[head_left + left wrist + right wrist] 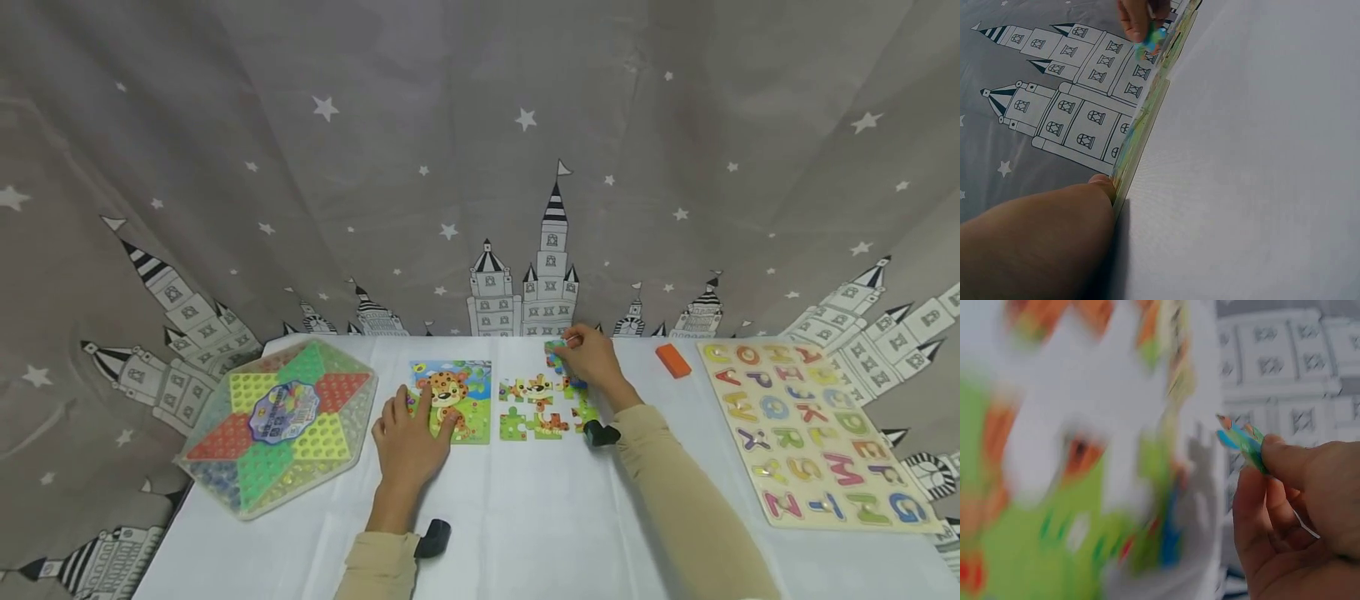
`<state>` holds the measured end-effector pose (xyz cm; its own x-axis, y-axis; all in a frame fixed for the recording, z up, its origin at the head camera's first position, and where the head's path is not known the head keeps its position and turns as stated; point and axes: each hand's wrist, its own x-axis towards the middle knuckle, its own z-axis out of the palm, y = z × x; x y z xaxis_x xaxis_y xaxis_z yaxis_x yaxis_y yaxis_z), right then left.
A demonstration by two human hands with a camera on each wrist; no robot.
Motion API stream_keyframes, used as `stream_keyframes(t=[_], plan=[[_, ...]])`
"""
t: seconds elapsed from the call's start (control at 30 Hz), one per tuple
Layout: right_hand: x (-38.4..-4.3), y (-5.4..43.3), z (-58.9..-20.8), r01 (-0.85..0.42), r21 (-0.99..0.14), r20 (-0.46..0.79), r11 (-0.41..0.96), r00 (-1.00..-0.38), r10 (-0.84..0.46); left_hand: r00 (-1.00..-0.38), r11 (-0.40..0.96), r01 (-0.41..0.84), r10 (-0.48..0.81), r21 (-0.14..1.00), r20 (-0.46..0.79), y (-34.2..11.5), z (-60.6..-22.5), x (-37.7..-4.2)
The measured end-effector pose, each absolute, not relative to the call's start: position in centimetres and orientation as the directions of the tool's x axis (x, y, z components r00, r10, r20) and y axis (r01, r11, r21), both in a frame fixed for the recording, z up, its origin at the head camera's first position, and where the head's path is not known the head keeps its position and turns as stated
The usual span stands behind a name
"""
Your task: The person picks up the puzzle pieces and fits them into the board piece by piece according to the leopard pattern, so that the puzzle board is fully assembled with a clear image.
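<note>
My left hand [408, 442] rests with spread fingers on the left side of a leopard picture board [476, 417]. In the left wrist view the thumb lies at the board's near edge. My right hand [596, 358] pinches a small blue-and-green jigsaw piece [1244, 447] between thumb and fingertips, held tilted above the white table. Right of the board is a partly joined leopard jigsaw [513, 427], with white gaps among its pieces. Loose jigsaw pieces [585, 408] lie beside it, partly hidden under the right hand and wrist.
A star-patterned Chinese checkers board [262, 467] sits on the left. An orange block [672, 361] lies beyond the right forearm. To the far right is a wooden alphabet board [813, 433]. A grey castle-print curtain [480, 150] hangs behind the white table [525, 525].
</note>
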<state>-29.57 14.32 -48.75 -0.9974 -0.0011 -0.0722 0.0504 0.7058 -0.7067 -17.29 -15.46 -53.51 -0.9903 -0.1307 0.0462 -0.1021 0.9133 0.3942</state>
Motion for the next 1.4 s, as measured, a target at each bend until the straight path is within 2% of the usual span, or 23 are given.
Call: stream_keyframes(t=[0.2, 0.47, 0.67, 0.93, 1.23, 1.4], plan=[[-28.7, 10.4, -47.1, 0.042, -0.799, -0.134, 0.6, -0.985, -0.109, -0.991, 0.914, -0.077, -0.113, 0.399, 0.068, -15.4, -53.2, -17.3], [-28.2, 4.7, -48.9, 0.093, -0.84, -0.223, 0.534, -0.957, -0.184, -0.991, 0.921, -0.078, -0.113, 0.381, 0.07, -14.9, -52.9, -17.3], [-28.0, 2.5, -49.3, 0.121, -0.789, -0.234, 0.602, -0.966, -0.113, -0.992, 0.918, -0.083, -0.115, 0.387, 0.06, -14.8, -52.8, -17.2], [-27.8, 1.1, -48.8, 0.078, -0.66, -0.172, 0.748, -0.984, -0.049, -0.99, 0.918, -0.09, -0.123, 0.385, 0.063, -15.0, -53.0, -17.1], [-27.6, 0.6, -48.5, 0.049, -0.601, -0.165, 0.798, -0.984, -0.063, -0.99, 0.921, -0.094, -0.127, 0.377, 0.064, -15.2, -53.0, -17.0], [-27.7, 0.4, -48.8, 0.056, -0.605, -0.167, 0.794, -0.984, -0.058, -0.989, 0.917, -0.097, -0.131, 0.388, 0.062, -15.2, -53.0, -17.0]])
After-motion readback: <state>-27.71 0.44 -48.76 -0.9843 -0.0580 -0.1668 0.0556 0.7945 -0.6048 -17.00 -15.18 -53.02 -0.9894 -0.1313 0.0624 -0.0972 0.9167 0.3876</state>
